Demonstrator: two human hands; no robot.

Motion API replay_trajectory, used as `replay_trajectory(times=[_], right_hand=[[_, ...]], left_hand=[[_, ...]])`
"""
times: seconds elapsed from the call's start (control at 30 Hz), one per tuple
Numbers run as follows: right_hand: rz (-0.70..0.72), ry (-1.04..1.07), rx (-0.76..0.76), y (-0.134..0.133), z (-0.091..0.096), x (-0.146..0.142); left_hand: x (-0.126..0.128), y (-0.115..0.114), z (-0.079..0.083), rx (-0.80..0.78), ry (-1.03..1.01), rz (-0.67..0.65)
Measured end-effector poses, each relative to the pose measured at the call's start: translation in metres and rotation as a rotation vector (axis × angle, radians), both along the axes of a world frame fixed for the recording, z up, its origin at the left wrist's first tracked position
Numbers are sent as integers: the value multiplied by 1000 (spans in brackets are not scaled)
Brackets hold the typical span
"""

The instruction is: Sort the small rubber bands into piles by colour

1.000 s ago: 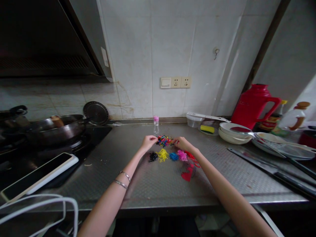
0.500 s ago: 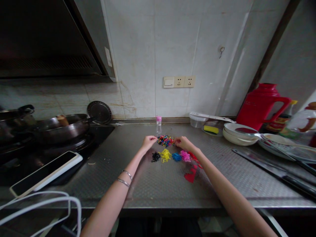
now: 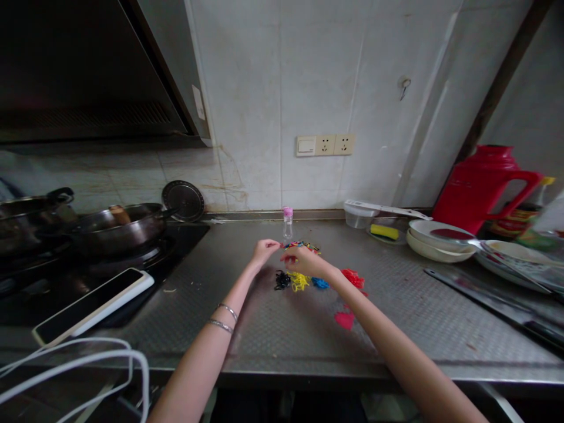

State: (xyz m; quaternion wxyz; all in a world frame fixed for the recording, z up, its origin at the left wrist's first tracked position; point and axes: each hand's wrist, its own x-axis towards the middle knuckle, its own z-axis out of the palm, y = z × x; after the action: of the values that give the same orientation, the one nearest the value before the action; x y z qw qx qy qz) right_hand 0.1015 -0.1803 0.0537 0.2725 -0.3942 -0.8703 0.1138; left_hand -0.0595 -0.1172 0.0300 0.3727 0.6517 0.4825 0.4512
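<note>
My left hand point(image 3: 265, 252) is closed in a pinch at the left edge of a mixed heap of small coloured rubber bands point(image 3: 311, 247). Something tiny and reddish shows at its fingertips, too small to name. Right beside those fingertips is my right hand point(image 3: 304, 261), fingers curled together in front of the heap; what they hold is hidden. Sorted piles lie nearer me: black bands point(image 3: 282, 280), yellow bands point(image 3: 300, 282), blue bands point(image 3: 319, 283) and red bands point(image 3: 353, 278). My right forearm covers the pink pile. A flat red piece point(image 3: 344, 319) lies below it.
Behind the heap stands a small clear bottle with a pink cap point(image 3: 288, 222). Pans point(image 3: 127, 229) sit on the stove at left, near a phone-like device point(image 3: 92, 305). At right are a sponge point(image 3: 385, 232), bowls point(image 3: 436, 249), a knife point(image 3: 476, 302) and a red thermos point(image 3: 478, 188).
My right hand has moved left from the heap's right side to my left fingertips, and its forearm now hides the pink pile. My left hand stays in its pinch. The view shifted slightly.
</note>
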Motion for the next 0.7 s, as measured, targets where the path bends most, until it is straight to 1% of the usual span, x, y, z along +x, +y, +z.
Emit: replay_trajectory(times=[0.1, 0.23, 0.37, 0.43, 0.53, 0.7], right_hand=[[-10, -34, -9, 0, -1, 2], [-57, -42, -57, 0, -5, 18], [0, -87, -121, -5, -8, 29], [29, -142, -120, -8, -9, 30], [22, -226, -104, -10, -14, 28], [-11, -245, -65, -7, -25, 22]], left_hand=[[-3, -3, 5, -21, 24, 2], [-6, -8, 12, -37, 63, -23], [-7, -13, 16, -44, 78, -16], [-7, -13, 17, -46, 82, -12], [-7, -13, 16, -41, 85, -18], [-8, -10, 13, -32, 93, -26]])
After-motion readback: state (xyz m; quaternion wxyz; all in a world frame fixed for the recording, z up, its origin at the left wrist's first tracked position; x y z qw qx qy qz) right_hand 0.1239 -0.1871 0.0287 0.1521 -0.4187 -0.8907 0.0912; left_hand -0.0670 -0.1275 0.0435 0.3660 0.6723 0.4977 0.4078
